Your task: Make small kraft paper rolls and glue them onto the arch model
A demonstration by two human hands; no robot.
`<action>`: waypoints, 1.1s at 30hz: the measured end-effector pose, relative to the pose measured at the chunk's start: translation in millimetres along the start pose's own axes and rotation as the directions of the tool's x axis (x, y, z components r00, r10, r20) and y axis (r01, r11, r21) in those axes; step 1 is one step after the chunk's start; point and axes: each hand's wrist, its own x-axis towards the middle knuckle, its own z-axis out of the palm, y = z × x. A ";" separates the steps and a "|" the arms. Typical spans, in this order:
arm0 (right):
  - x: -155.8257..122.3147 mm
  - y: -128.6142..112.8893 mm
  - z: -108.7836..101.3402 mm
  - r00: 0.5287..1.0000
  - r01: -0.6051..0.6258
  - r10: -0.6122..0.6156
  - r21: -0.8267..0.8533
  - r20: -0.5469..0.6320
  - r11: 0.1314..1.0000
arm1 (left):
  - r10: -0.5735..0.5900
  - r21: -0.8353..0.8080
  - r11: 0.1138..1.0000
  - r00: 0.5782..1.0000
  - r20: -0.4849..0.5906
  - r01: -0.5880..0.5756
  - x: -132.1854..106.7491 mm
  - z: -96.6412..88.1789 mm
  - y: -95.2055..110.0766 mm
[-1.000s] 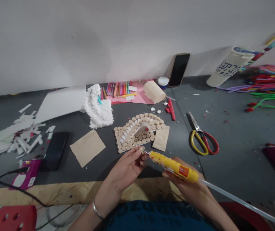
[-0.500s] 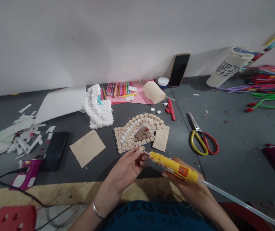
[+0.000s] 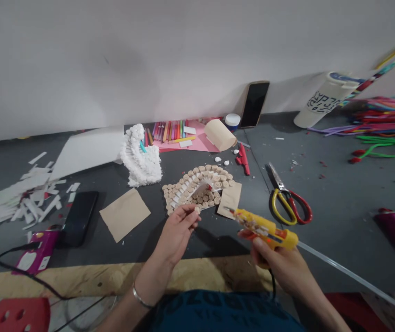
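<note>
My left hand pinches a small tan paper coil between thumb and fingers, just in front of the coil-covered model. That model has an arched piece with white strips, standing on a base of the same round coils. In my right hand is a yellow hot glue gun, its nozzle pointing left over a piece of brown paper. A long clear glue stick sticks out of the gun's back end. The nozzle and the coil are apart.
Scissors lie to the right. A square of brown paper, a phone and a heap of white paper strips lie left. Behind are a white textured model, markers, a cardboard roll and a leaning tumbler.
The glue gun has moved right, away from the paper coil, and tilted in my right hand. My left hand has shifted slightly left and up toward the model, still holding the coil.
</note>
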 end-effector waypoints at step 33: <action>56.0 -24.3 -2.8 0.890 0.420 -0.454 -0.482 0.051 0.769 | 0.403 0.639 -0.678 0.543 0.737 -0.363 57.8 10.9 6.8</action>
